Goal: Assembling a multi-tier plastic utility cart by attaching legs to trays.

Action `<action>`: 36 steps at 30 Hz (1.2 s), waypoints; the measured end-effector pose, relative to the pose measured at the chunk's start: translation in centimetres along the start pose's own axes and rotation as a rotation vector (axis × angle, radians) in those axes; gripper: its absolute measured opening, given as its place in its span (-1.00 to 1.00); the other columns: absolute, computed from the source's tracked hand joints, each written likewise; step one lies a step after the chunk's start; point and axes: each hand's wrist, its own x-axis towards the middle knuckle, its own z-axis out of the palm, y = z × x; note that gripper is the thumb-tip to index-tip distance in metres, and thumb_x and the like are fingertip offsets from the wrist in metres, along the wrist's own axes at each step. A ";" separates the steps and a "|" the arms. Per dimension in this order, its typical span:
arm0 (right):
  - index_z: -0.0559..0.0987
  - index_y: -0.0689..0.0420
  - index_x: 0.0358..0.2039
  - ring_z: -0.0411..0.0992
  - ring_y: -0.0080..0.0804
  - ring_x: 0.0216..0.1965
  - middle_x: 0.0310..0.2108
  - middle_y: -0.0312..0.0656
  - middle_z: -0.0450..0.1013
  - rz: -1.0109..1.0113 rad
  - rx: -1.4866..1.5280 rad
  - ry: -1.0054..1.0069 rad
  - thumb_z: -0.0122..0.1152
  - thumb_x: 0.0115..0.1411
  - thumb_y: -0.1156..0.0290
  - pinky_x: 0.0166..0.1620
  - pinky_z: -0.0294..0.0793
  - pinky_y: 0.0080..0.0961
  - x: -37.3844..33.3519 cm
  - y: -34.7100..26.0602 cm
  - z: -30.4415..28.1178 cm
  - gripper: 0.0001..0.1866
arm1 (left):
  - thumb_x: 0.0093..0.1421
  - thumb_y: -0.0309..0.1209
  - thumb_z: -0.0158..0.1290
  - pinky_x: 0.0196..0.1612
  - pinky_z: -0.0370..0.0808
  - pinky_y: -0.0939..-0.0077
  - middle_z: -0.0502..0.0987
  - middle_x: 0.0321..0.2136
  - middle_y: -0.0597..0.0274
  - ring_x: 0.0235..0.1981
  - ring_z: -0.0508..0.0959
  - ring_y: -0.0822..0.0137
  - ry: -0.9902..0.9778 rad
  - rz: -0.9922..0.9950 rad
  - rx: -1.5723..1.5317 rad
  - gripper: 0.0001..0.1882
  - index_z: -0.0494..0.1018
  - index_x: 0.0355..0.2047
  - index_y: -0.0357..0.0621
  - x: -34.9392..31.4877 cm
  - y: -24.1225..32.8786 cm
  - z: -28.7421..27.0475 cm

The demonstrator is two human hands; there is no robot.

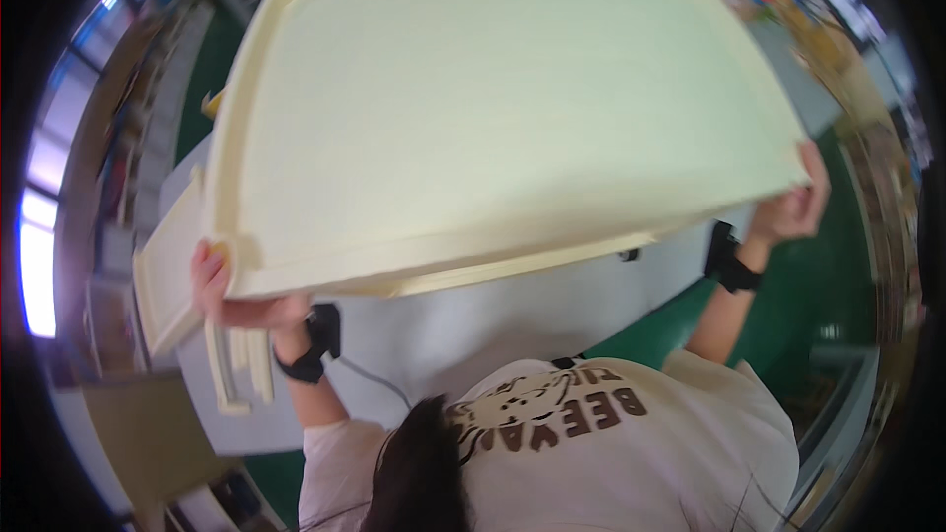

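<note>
A large cream panel (503,108) with a raised rim and rounded corners fills the upper middle of the head view, lifted above a light table. My left hand (227,291) is closed round its near left corner, thumb and fingers on either side of the rim. At the near right corner my right hand (793,202) grips the other end. The panel tilts, its right end farther from me than its left. Its underside is hidden, apart from a yellowish strip along the near edge. Black bands circle both my wrists.
Below the panel stretches the pale table (512,330). On its left lie another cream panel (168,276) and several cream rods or legs (235,384). A cable (374,379) trails near my left wrist. Green floor (808,276) shows to the right, with cluttered shelves beyond.
</note>
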 end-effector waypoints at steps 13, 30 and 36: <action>0.44 0.23 -0.32 0.31 -0.15 -0.16 -0.27 -0.08 0.36 -0.030 0.109 -0.293 0.11 -0.31 0.41 -0.09 0.23 -0.39 2.7 -3.7 0.0 -0.59 | -0.10 -0.44 0.07 0.12 -0.04 0.24 0.00 0.04 0.01 0.07 0.06 0.05 -0.243 -0.086 -0.229 -0.26 -0.08 0.06 -0.19 3.5 -4.4 6.4; 0.42 0.08 -0.25 0.24 -0.47 -0.09 -0.18 -0.26 0.30 -0.623 0.482 -0.745 0.12 -0.12 0.26 -0.12 0.12 -0.37 2.4 -17.2 4.8 -0.63 | -0.12 -0.17 0.00 -0.01 0.11 0.28 0.38 -0.18 0.03 -0.05 0.29 0.09 -0.961 0.121 -0.645 -0.45 0.30 -0.13 -0.26 10.7 12.1 2.2; 0.46 0.07 -0.26 0.35 -0.38 -0.23 -0.27 -0.26 0.40 -0.198 0.485 -0.464 0.17 -0.18 0.31 -0.12 0.21 -0.37 6.2 -5.1 8.7 -0.62 | -0.39 -0.32 0.07 -0.07 0.16 0.27 0.43 -0.27 0.05 -0.17 0.38 0.10 -0.881 -0.036 -0.561 -0.43 0.39 -0.25 -0.28 8.8 9.5 0.0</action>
